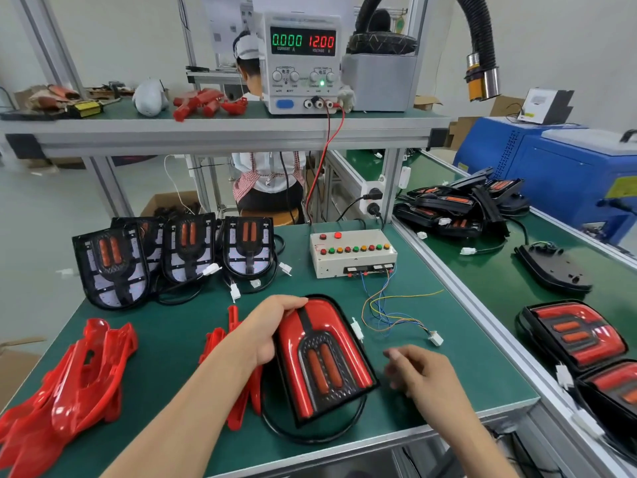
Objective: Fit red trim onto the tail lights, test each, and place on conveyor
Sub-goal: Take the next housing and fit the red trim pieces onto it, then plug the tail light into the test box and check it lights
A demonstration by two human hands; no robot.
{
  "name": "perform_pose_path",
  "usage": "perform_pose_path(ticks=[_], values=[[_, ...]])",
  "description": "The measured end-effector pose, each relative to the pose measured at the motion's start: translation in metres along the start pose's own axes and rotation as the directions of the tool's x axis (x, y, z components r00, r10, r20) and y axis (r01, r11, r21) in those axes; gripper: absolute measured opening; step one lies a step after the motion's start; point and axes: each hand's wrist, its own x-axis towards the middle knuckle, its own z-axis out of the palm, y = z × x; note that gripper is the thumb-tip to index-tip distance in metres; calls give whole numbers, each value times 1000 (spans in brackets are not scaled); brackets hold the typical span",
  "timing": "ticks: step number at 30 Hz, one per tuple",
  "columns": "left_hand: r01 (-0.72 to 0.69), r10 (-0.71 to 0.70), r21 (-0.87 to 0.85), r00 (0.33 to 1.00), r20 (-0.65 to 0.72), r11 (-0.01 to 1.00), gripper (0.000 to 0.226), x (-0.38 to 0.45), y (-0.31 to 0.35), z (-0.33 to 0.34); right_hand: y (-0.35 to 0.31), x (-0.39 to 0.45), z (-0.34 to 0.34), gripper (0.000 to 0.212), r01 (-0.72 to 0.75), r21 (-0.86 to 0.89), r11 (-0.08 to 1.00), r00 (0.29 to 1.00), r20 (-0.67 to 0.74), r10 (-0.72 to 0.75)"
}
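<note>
A tail light (322, 360) with red trim fitted lies on the green bench in front of me, its black cable looping under it. My left hand (272, 331) grips its upper left edge, fingers curled over the top. Its white plug (357, 328) lies at its right side. My right hand (418, 372) hovers just right of the light, fingers loosely curled, holding nothing. The tester's loose white connector (436, 338) lies on the mat beyond my right hand. Loose red trim pieces (82, 377) are piled at the left.
Three untrimmed tail lights (186, 251) stand at the back left. The test box (351, 253) with coloured lamps sits behind, wired to a power supply (303, 60) on the shelf. On the conveyor (499, 270) at the right lie finished lights (574, 334). A person sits beyond the bench.
</note>
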Motion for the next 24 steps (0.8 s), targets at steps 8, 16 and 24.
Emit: perform_pose_path(ticks=[8, 16, 24], values=[[2, -1, 43, 999, -33, 999, 20, -3, 1, -1, -30, 27, 32, 29, 75, -546, 834, 994, -30, -109], [-115, 125, 163, 991, -50, 980, 5, 6, -5, 14, -29, 34, 46, 21, 74, -677, 733, 994, -8, -108], [-141, 170, 298, 983, -72, 944, 7, 25, -7, 34, 18, -11, -12, 10, -6, -44, 999, 963, -269, -6]])
